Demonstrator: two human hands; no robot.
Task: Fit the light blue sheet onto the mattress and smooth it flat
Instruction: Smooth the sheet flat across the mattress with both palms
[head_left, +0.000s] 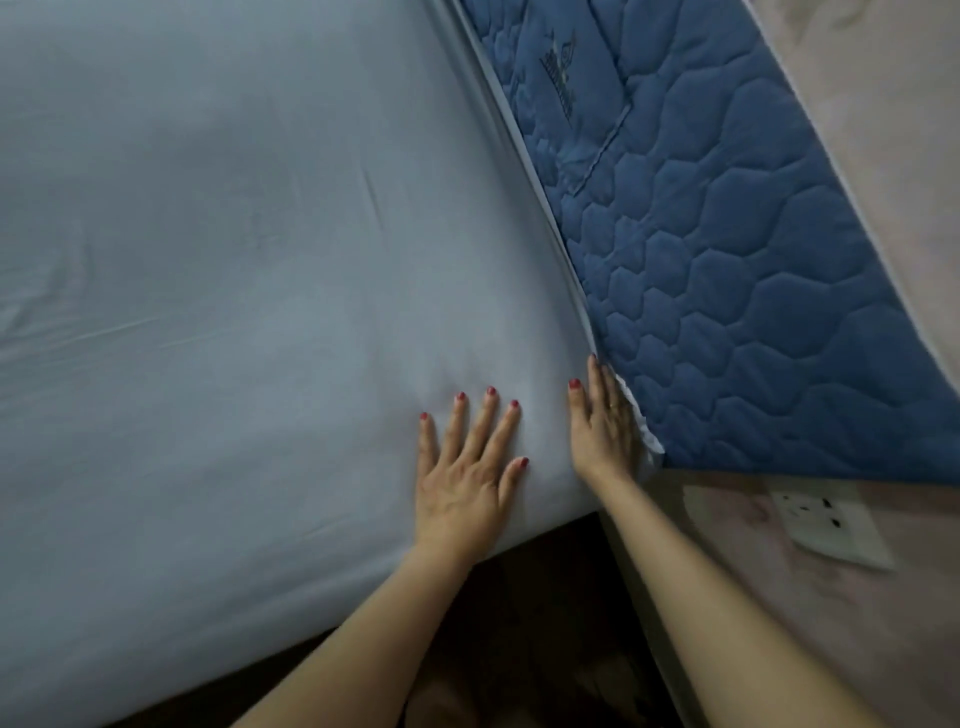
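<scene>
Now the light blue sheet (234, 286) lies under the left hand (467, 467), fingers spread wide; the right hand (602, 421), fingers straight and together, presses its right edge.

2 bare forearms, red-painted nails, ring on right hand (602, 423)

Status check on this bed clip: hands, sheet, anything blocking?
Left hand flat, fingers spread on light blue sheet. Right hand pressed along sheet edge against quilted blue panel. Faint creases remain. Nothing blocking.
</scene>
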